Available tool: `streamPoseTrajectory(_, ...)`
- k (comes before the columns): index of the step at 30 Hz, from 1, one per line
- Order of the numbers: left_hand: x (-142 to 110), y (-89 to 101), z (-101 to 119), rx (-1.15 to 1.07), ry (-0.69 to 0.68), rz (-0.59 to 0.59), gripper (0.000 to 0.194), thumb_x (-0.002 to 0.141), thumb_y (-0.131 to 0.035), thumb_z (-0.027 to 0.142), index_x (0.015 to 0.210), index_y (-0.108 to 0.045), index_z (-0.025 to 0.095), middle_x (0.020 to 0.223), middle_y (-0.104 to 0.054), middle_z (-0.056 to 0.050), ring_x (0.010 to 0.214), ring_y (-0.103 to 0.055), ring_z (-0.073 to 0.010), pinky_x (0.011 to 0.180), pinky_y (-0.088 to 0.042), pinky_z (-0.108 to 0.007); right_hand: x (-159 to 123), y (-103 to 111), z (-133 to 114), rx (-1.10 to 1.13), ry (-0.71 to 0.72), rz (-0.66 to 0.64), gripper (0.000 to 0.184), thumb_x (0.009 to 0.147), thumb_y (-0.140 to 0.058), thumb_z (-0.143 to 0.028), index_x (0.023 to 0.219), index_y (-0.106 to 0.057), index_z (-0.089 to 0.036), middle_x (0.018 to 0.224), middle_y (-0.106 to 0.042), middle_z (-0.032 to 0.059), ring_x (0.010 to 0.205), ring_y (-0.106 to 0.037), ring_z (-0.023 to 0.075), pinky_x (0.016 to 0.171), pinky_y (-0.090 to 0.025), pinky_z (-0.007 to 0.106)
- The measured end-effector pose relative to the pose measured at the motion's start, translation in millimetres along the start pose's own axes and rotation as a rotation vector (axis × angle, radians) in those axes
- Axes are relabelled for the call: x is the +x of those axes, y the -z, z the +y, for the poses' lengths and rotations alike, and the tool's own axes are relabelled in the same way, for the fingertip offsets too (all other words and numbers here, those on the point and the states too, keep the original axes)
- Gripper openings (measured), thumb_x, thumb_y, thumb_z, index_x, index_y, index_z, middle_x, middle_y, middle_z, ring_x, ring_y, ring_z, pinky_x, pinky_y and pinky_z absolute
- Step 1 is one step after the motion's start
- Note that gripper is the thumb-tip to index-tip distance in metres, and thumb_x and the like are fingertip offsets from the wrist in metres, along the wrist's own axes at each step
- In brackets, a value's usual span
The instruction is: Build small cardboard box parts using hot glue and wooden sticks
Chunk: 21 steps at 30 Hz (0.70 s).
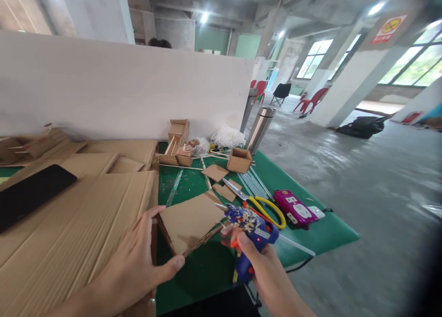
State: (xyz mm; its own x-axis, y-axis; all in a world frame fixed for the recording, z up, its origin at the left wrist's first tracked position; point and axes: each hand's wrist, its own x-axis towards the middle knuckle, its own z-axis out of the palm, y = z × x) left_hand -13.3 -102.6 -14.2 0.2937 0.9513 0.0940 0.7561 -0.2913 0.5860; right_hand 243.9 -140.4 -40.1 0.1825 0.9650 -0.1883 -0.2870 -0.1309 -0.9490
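My left hand (140, 257) grips the left corner of a brown cardboard piece (188, 222), thumb on its near edge and fingers behind it. The piece is tilted above a green mat (207, 271). My right hand (255, 262) holds a blue hot glue gun (253, 229) spattered with dried glue. A finger rests on its orange trigger. The nozzle points left at the cardboard's right edge.
Yellow-handled scissors (257, 202), a magenta power strip (295, 209), clear glue sticks (253, 181) and cardboard scraps lie on the mat. Small cardboard boxes (239, 159), a steel flask (260, 128), stacked cardboard sheets (69, 225) and a black phone (29, 193) surround them. A white partition (120, 91) stands behind.
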Motion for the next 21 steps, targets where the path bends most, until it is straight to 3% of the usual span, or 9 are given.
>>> streamPoseTrajectory(2,-0.4,6.3,4.7,-0.048,0.049,-0.066,0.071,0.082,-0.063,0.054,0.138,-0.028,0.027,0.135,-0.057,-0.015,0.126,-0.055,-0.0369,0.102,-0.047,-0.053,5.6,-5.1,-0.6,-0.012,0.006,0.016,0.047,0.066,-0.08,-0.061,0.086,-0.077,-0.018,0.095,-0.078,0.011,0.099,-0.07,0.0326,0.092,-0.055,0.045)
streamPoseTrajectory(4,6.2,12.3,9.7,-0.156,0.086,-0.117,0.053,0.089,-0.05,0.058,0.131,-0.035,0.029,0.126,-0.063,-0.01,0.118,-0.061,-0.0332,0.096,-0.05,-0.049,10.5,-8.2,-0.2,-0.009,-0.005,0.018,0.047,0.068,-0.08,-0.06,0.089,-0.076,-0.018,0.092,-0.077,0.0101,0.097,-0.07,0.0326,0.089,-0.056,0.046)
streamPoseTrajectory(7,26.4,17.6,14.0,-0.309,0.143,-0.178,0.036,0.093,-0.038,0.06,0.102,-0.044,0.027,0.095,-0.068,-0.003,0.095,-0.066,-0.0269,0.084,-0.052,-0.04,15.7,-9.8,-0.1,0.023,-0.025,-0.011,0.048,0.071,-0.08,-0.056,0.1,-0.074,-0.018,0.097,-0.077,0.0089,0.097,-0.07,0.0309,0.091,-0.055,0.046)
streamPoseTrajectory(9,41.2,19.7,14.6,-0.381,0.159,-0.232,0.035,0.089,-0.044,0.061,0.093,-0.041,0.026,0.079,-0.065,0.0,0.081,-0.065,-0.0246,0.074,-0.05,-0.037,17.8,-10.2,-1.2,0.033,-0.031,-0.028,0.049,0.071,-0.081,-0.055,0.102,-0.073,-0.018,0.1,-0.077,0.0087,0.098,-0.07,0.0305,0.093,-0.054,0.047)
streamPoseTrajectory(11,52.0,22.7,15.2,-0.527,0.17,-0.333,0.035,0.082,-0.052,0.056,0.094,-0.04,0.026,0.079,-0.065,0.002,0.077,-0.064,-0.0227,0.074,-0.049,-0.035,19.1,-11.1,-3.4,0.038,-0.031,-0.041,0.049,0.07,-0.081,-0.055,0.101,-0.073,-0.019,0.101,-0.077,0.0085,0.101,-0.069,0.0311,0.095,-0.053,0.047)
streamPoseTrajectory(14,56.8,29.2,18.0,-0.513,0.138,-0.486,0.03,0.078,-0.058,0.048,0.099,-0.054,0.026,0.077,-0.062,0.004,0.076,-0.061,-0.0208,0.073,-0.046,-0.032,20.1,-14.2,-8.3,0.046,-0.026,-0.067,0.041,0.071,-0.081,-0.055,0.091,-0.073,-0.021,0.108,-0.076,0.0073,0.109,-0.066,0.0314,0.099,-0.051,0.046)
streamPoseTrajectory(19,46.6,30.4,16.5,-0.619,0.124,-0.523,0.029,0.079,-0.064,0.053,0.087,-0.062,0.025,0.074,-0.055,0.005,0.07,-0.052,-0.0169,0.065,-0.04,-0.027,21.5,-22.7,-20.8,0.055,0.006,-0.125,0.034,0.074,-0.078,-0.055,0.072,-0.069,-0.022,0.105,-0.076,0.0043,0.108,-0.067,0.0274,0.095,-0.053,0.04)
streamPoseTrajectory(21,40.5,26.5,11.9,-0.717,0.14,-0.471,0.033,0.077,-0.068,0.056,0.086,-0.062,0.024,0.074,-0.054,0.005,0.07,-0.05,-0.0158,0.063,-0.038,-0.025,22.5,-24.7,-23.9,0.04,0.037,-0.113,0.036,0.073,-0.078,-0.057,0.071,-0.07,-0.022,0.101,-0.076,0.0047,0.107,-0.066,0.0268,0.094,-0.053,0.037)
